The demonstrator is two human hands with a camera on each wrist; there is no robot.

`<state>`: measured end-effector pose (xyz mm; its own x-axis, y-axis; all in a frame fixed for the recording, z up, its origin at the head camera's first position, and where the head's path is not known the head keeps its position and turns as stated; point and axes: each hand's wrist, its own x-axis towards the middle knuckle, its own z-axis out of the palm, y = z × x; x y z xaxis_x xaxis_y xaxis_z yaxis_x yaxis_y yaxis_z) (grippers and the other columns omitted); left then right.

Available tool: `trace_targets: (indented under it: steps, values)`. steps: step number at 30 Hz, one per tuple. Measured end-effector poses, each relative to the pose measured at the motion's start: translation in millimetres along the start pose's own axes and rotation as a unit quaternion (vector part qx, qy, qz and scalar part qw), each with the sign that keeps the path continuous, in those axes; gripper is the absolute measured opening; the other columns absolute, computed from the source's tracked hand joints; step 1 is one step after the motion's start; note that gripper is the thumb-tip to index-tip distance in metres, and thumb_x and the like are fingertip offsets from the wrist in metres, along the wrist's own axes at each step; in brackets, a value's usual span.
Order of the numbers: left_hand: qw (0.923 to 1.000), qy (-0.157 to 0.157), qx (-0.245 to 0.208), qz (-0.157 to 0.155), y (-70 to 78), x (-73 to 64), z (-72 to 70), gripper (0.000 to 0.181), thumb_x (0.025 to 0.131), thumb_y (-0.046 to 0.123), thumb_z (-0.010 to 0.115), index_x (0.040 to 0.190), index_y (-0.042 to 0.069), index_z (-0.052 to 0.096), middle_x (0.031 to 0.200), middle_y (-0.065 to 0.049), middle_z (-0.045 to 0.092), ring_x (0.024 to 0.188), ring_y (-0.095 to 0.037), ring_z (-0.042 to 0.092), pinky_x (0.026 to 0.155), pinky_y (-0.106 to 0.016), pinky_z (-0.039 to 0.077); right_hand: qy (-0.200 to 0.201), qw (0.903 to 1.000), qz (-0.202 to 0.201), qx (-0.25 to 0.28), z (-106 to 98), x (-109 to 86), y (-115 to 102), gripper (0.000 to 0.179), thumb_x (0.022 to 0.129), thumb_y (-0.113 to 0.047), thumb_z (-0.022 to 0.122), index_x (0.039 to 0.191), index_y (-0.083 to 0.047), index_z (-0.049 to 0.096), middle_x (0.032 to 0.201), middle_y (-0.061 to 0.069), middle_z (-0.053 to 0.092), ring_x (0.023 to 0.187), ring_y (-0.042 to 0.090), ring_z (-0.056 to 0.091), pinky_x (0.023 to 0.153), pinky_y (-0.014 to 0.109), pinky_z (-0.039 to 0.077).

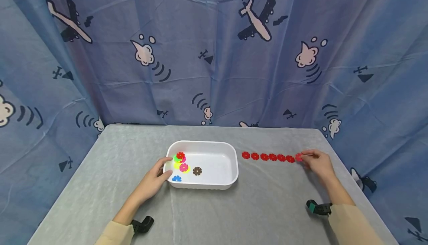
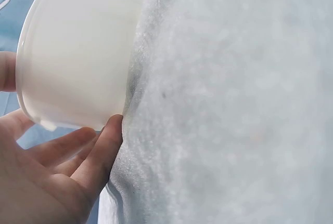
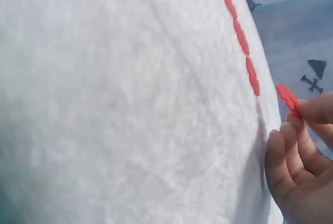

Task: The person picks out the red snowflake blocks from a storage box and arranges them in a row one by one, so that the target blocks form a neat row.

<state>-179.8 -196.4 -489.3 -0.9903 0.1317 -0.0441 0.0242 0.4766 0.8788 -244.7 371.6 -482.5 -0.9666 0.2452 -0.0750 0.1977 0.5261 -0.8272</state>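
Note:
My left hand (image 1: 154, 179) grips the left end of a white plastic tub (image 1: 214, 186), with thumb and a finger over its rim; the left wrist view shows other fingers against the outer wall. Inside, at the left, lie flower-shaped plastic discs: a red disc (image 1: 180, 155), a pink disc (image 1: 184, 167), a blue disc (image 1: 176, 178), a brown disc (image 1: 197, 171), and green and yellow ones partly covered. My right hand (image 1: 319, 164) pinches a red flower disc (image 3: 287, 99) between thumb and index finger, just above the cloth, at the right end of a row of red discs (image 1: 272, 157).
A grey cloth covers the table (image 1: 267, 208). Behind it and along both sides hangs a blue curtain (image 1: 214, 52) printed with aeroplanes and clouds. Black camera straps sit on both wrists, below beige sleeves.

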Motion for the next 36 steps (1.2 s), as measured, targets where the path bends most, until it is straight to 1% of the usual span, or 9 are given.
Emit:
trace_targets:
  steps: [4,10,16,19,22,24,27,30,36]
  values:
    - [1.0,0.0,0.001,-0.002,-0.4,0.4,-0.2,0.047,0.105,0.022,0.056,0.15,0.015,0.045,0.156,-0.021,0.041,0.141,-0.043,0.043,0.109,-0.06,0.039,-0.009,0.9996,0.026,-0.007,-1.2,5.5,2.3,0.035,0.102,-0.014,0.058,0.128,0.009,0.058,0.099,0.012,0.067,0.075,0.012,0.063,0.063,0.024,0.056]
    - [1.0,-0.001,0.0,-0.002,-1.8,-0.2,0.8,0.047,0.105,0.023,0.057,0.15,0.016,0.045,0.156,-0.02,0.042,0.139,-0.042,0.045,0.108,-0.059,0.041,-0.025,0.9991,0.029,-0.018,-3.7,11.0,9.9,0.035,0.102,-0.013,0.057,0.127,0.011,0.058,0.096,0.011,0.067,0.075,0.012,0.062,0.063,0.025,0.056]
    - [1.0,-0.003,-0.001,-0.003,-2.2,-0.1,1.4,0.047,0.105,0.023,0.056,0.15,0.016,0.045,0.157,-0.02,0.04,0.142,-0.043,0.04,0.112,-0.06,0.036,-0.042,0.9975,0.009,-0.057,-4.8,13.4,10.8,0.033,0.102,-0.012,0.058,0.123,0.012,0.059,0.098,0.015,0.068,0.077,0.015,0.063,0.063,0.027,0.056]
    - [1.0,-0.001,0.001,-0.006,-1.6,0.4,1.0,0.047,0.106,0.023,0.056,0.151,0.017,0.044,0.157,-0.02,0.039,0.143,-0.043,0.04,0.112,-0.061,0.035,-0.034,0.9927,-0.026,-0.112,-6.2,13.3,5.4,0.03,0.1,-0.013,0.059,0.117,0.012,0.062,0.098,0.019,0.068,0.079,0.021,0.063,0.063,0.028,0.053]
    - [1.0,-0.002,0.001,-0.005,-1.1,1.0,0.4,0.047,0.106,0.023,0.056,0.151,0.017,0.044,0.158,-0.02,0.039,0.143,-0.043,0.039,0.112,-0.06,0.035,-0.017,0.9853,-0.063,-0.158,-6.3,11.5,-3.5,0.027,0.098,-0.012,0.06,0.111,0.011,0.064,0.094,0.022,0.067,0.079,0.027,0.061,0.062,0.031,0.049]
    - [1.0,-0.003,0.0,-0.003,-1.2,1.2,0.0,0.047,0.105,0.023,0.056,0.151,0.017,0.044,0.157,-0.019,0.04,0.143,-0.042,0.039,0.113,-0.06,0.034,-0.006,0.9804,-0.086,-0.177,-5.7,10.1,-11.0,0.025,0.097,-0.011,0.06,0.108,0.011,0.065,0.092,0.022,0.066,0.077,0.028,0.061,0.06,0.032,0.047]
    - [1.0,-0.004,-0.004,-0.002,-1.6,1.2,-0.3,0.047,0.105,0.022,0.056,0.151,0.017,0.044,0.158,-0.018,0.04,0.143,-0.042,0.039,0.114,-0.06,0.033,-0.002,0.9771,-0.111,-0.182,-2.6,7.3,-24.3,0.023,0.098,-0.011,0.06,0.108,0.009,0.066,0.093,0.023,0.066,0.075,0.027,0.061,0.059,0.033,0.048]
    - [1.0,-0.001,-0.003,-0.002,-2.2,1.3,-0.4,0.047,0.105,0.023,0.056,0.15,0.017,0.045,0.157,-0.018,0.04,0.143,-0.041,0.04,0.113,-0.059,0.034,0.003,0.9744,-0.136,-0.179,4.1,5.0,-41.9,0.023,0.099,-0.013,0.061,0.109,0.007,0.067,0.097,0.023,0.066,0.078,0.028,0.06,0.06,0.032,0.049]
    - [1.0,-0.002,-0.004,0.0,-1.9,0.4,-0.3,0.047,0.105,0.023,0.057,0.15,0.016,0.045,0.156,-0.019,0.042,0.142,-0.041,0.042,0.112,-0.059,0.036,-0.003,0.9746,-0.164,-0.153,22.1,-7.2,-78.6,0.025,0.101,-0.018,0.062,0.114,0.003,0.068,0.103,0.021,0.066,0.087,0.03,0.059,0.068,0.034,0.05]
